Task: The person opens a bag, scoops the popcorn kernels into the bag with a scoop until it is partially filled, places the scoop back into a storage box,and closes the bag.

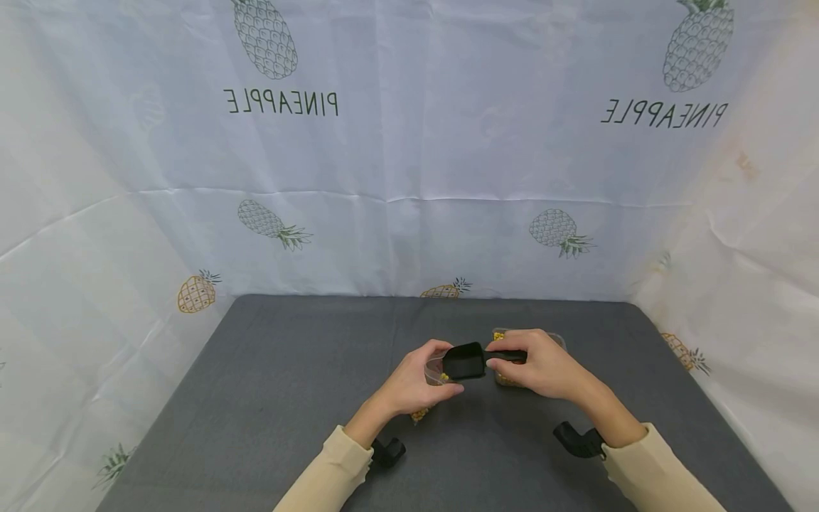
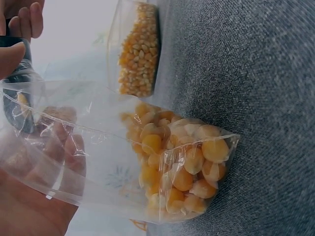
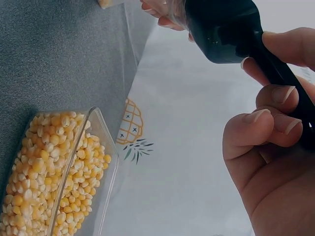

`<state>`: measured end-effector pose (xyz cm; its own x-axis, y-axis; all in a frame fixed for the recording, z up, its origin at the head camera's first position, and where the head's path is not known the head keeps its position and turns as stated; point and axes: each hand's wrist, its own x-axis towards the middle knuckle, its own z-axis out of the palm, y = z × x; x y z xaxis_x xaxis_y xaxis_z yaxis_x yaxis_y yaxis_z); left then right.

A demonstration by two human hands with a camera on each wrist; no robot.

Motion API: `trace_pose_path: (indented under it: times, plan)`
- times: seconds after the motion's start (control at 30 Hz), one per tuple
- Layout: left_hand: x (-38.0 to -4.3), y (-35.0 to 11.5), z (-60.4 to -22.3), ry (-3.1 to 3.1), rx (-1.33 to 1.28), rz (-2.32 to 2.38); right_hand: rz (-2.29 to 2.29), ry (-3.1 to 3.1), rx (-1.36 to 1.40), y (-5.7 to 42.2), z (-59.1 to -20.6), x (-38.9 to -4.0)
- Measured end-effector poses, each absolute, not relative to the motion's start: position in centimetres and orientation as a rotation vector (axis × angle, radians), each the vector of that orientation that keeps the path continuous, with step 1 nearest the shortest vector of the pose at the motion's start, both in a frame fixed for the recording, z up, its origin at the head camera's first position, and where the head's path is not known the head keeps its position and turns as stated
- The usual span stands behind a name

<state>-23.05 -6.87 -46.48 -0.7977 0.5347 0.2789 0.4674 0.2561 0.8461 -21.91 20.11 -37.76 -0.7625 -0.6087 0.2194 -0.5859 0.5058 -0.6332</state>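
Note:
My left hand [image 1: 412,380] holds a clear plastic bag [image 2: 110,142] around its open mouth. Corn kernels [image 2: 184,172] fill the lower end of this bag. A black scoop [image 1: 465,361] is gripped by its handle in my right hand [image 1: 550,366], thumb and fingers around it. The scoop's front end sits tilted in the bag's mouth, where a yellow kernel shows through the plastic in the left wrist view. Below and beside the right hand stands a clear plastic container [image 3: 110,164] with many corn kernels [image 3: 42,172] in it.
A dark grey cloth-covered table [image 1: 307,377] lies under both hands. White curtains with pineapple prints [image 1: 384,142] hang behind it and at both sides. Black wrist mounts [image 1: 579,441] sit at the cuffs of the cream sleeves [image 1: 652,469].

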Motion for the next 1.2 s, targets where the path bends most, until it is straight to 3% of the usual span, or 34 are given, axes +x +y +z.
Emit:
trace_pose_path:
  times: [0.77, 1.2]
  plan:
    - [-22.9, -6.9, -46.5, 2.466, 0.975, 1.597, -1.22, 2.783, -1.035, 21.6, -39.0, -21.4]
    - [-23.0, -7.0, -46.5, 2.435, 0.995, 1.61, -1.306, 2.787, -0.811, 23.2, -39.6, -21.1]
